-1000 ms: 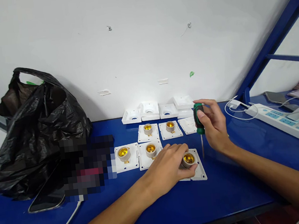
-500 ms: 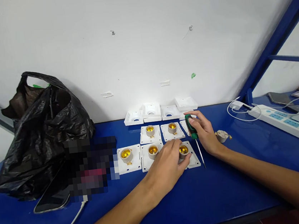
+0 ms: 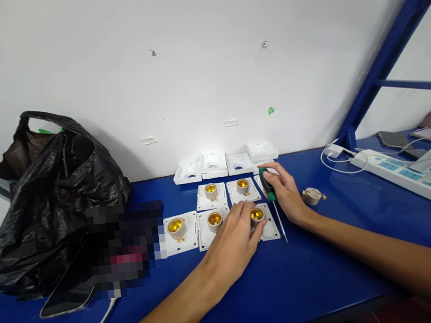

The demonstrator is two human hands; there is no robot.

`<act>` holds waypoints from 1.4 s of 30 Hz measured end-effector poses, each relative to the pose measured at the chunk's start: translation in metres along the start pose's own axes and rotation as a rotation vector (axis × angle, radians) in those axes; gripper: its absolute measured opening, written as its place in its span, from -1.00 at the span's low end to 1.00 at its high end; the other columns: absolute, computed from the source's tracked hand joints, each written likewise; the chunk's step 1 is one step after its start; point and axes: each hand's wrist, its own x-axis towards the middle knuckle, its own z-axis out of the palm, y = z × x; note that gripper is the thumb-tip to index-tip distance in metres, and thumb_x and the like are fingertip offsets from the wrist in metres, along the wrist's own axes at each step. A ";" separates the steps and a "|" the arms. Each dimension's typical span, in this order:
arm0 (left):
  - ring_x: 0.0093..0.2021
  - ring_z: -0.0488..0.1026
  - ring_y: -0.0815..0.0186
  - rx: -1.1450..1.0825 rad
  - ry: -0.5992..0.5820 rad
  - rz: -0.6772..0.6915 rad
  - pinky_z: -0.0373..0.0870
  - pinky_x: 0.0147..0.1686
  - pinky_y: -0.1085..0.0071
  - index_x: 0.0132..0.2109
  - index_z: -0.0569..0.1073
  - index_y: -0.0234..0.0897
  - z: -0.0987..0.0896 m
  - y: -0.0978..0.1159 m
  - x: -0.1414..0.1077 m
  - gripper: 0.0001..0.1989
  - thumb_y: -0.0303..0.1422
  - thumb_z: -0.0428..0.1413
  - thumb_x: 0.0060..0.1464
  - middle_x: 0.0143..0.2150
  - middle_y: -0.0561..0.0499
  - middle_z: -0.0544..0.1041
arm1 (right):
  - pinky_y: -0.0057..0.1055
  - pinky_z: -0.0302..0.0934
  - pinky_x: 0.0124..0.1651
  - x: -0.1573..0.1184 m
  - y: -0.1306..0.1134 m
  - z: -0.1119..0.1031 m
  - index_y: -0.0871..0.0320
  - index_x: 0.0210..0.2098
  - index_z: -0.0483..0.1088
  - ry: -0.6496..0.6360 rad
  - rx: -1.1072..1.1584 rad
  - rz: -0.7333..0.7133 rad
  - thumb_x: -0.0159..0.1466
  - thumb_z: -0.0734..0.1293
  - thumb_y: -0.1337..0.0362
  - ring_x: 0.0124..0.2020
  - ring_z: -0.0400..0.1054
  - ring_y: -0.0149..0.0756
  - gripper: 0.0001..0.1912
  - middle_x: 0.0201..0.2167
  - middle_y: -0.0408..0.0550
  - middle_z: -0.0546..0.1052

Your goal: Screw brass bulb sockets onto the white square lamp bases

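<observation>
Nearest the camera, the left hand (image 3: 234, 239) is laid on the blue table (image 3: 299, 281), its fingers closed around the lamp socket plate (image 3: 263, 224), a white square with a brass-lined holder, which is pinned flat to the surface. Just to its right, the right hand (image 3: 287, 195) is clamped on the green handle of a screwdriver (image 3: 271, 196); the thin shaft slants down to the table beside the plate's right edge, and whether the tip touches the plate cannot be told from this angle. To the left of the held plate, two more socket plates (image 3: 180, 232) are lined up in the same row, with a further pair (image 3: 227, 193) behind them. A loose socket body (image 3: 312, 195) lies by itself to the right of the right hand. At the far left, a black plastic bag (image 3: 49, 201) is slumped on the table, with a phone (image 3: 69, 297) lying in front of it. Against the wall, a row of white covers (image 3: 225, 163) is set, and at the far right a power strip (image 3: 415, 177) is seen.
</observation>
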 end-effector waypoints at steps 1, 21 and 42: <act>0.10 0.49 0.09 0.008 0.006 -0.002 0.47 0.12 0.11 0.16 0.38 -0.23 0.000 0.000 0.000 -0.74 -0.27 0.05 0.42 0.08 -0.14 0.51 | -0.50 0.07 -0.54 0.000 -0.001 0.001 0.06 -0.06 0.43 0.004 -0.004 0.001 0.32 0.35 -0.02 -0.58 0.13 -0.43 -0.67 -0.57 -0.31 0.28; 0.06 0.49 0.08 0.139 0.036 0.014 0.55 0.05 0.11 0.14 0.32 -0.25 0.000 0.003 0.001 -0.78 -0.35 0.02 0.40 0.08 -0.14 0.35 | -0.51 0.13 -0.52 0.002 -0.002 0.009 0.06 -0.10 0.43 0.064 0.068 -0.010 0.32 0.34 0.01 -0.53 0.17 -0.42 -0.71 -0.54 -0.27 0.32; -0.07 0.51 0.08 0.576 0.188 -0.378 0.44 0.02 0.20 -0.02 0.49 -0.36 -0.130 -0.066 0.025 -0.74 -0.26 0.08 0.29 -0.06 -0.16 0.50 | -0.48 0.17 -0.55 0.009 -0.004 0.002 -0.02 0.00 0.35 0.137 -0.037 -0.028 0.37 0.22 -0.10 -0.54 0.21 -0.39 -0.63 -0.49 -0.26 0.29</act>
